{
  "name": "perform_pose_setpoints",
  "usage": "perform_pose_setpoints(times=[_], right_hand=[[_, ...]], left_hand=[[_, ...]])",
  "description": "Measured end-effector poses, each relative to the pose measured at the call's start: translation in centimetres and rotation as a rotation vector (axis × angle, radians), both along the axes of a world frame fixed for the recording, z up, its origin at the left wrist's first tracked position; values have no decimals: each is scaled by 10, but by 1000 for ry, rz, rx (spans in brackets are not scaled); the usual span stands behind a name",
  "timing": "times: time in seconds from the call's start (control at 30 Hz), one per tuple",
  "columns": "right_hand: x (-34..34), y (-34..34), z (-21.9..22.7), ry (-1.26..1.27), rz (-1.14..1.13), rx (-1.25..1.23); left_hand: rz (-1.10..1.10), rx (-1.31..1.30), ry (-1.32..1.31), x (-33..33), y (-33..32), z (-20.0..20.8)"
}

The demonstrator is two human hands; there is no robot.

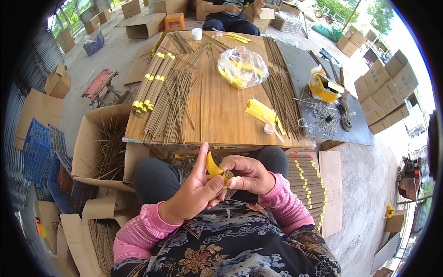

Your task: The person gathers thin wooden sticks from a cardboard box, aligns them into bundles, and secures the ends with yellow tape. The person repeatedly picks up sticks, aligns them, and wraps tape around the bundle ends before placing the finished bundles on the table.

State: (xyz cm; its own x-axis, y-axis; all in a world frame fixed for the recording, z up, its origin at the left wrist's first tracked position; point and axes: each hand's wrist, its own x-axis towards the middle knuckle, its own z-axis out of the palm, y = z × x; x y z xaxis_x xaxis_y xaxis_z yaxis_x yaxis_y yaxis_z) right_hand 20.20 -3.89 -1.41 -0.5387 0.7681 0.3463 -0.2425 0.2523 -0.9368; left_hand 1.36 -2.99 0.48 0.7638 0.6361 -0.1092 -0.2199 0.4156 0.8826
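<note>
Above my lap, just short of the table edge, a bundle of thin brown incense sticks (229,175) shows its round end between my hands. A yellow paper strip (212,164) curls around it, one end standing up loose. My left hand (193,194) is closed around the bundle from the left, its index finger stretched upward and thumb on the paper. From the right, my right hand (249,173) grips the bundle's end, thumb and bent fingers against the paper. The bundle's length is hidden by the hands.
On the wooden table (221,111) lie loose incense sticks (173,101), banded bundles (152,83), yellow strips (260,111) and a plastic bag (242,67). More bundles (307,184) lie right of my knee. A carton of sticks (108,147) stands left. Another person (230,16) sits opposite.
</note>
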Motion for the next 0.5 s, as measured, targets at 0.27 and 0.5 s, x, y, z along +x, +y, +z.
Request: perform_pose_setpoints(times=[0.27, 0.5], right_hand=[[10, 2, 11, -187, -9, 113], [19, -1, 8, -258, -108, 314]], left_hand=[[-66, -197, 36, 3, 2, -4], [-117, -303, 138, 3, -3, -1]])
